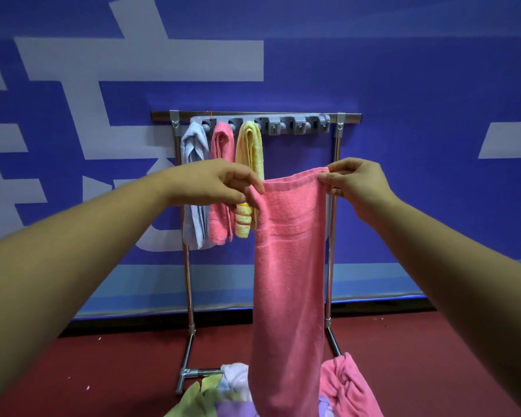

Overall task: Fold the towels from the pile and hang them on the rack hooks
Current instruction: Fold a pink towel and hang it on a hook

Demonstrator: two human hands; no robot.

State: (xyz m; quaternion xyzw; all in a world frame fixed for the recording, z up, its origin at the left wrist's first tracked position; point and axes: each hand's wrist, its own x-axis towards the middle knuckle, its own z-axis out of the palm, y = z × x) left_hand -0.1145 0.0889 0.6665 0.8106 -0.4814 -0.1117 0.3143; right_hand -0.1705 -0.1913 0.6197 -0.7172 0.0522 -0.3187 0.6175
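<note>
Reaching in from the lower left and lower right corners of the frame, two bare forearms converge on the centre, raised to mid-height and roughly level with each other. Left hand (220, 183): back upward, wrist straight, fingertips pointing right. Right hand (357, 183): back toward the camera, fingertips pointing left.

Item, pink towel (286, 266): terry cloth, coral pink, hemmed top edge, woven bands across the upper part. It hangs as one long narrow strip down the centre of the frame. The top edge is stretched between the two hands and rises slightly to the right. The lower end runs off the bottom edge in front of the pile (232, 389). It hangs in front of the rack (253, 115) and covers part of the rack's right-hand pole.

Grip, left: thumb and curled fingers pinch the towel's top left corner. Grip, right: thumb and forefinger pinch the top right corner, with the other fingers curled below.

Rack: metal frame, centre of the frame, standing before a blue wall (403, 85) with white markings. A grey hook strip (295, 126) sits under the top bar. Three folded towels hang at its left end, left to right: pale blue towel (193, 145), small pink towel (221, 145), yellow towel (248, 142).

Pile: green, lilac, white and pink cloths, bottom centre, on the red floor (118, 371)
</note>
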